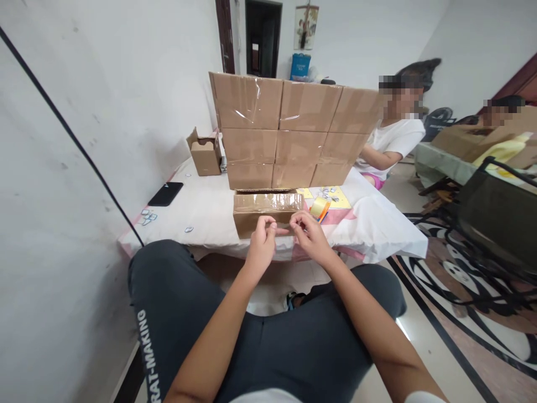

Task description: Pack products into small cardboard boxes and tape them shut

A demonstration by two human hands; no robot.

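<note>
My left hand (263, 242) and my right hand (310, 235) are raised close together in front of a small cardboard box (249, 223) near the table's front edge. Shiny clear tape runs over the top of this box. The fingers of both hands are pinched; anything thin between them is too small to make out. Just beyond my right hand lies a roll of tape (320, 207) with orange and blue parts. A wall of stacked cardboard boxes (298, 131), three across and three high, stands behind the small box.
An open carton (206, 159) and a black phone (165, 194) lie to the left on the cloth-covered table (210, 215). A person in a white shirt (398, 140) sits behind on the right. Another person works at a farther table; a dark chair (499, 224) stands at right.
</note>
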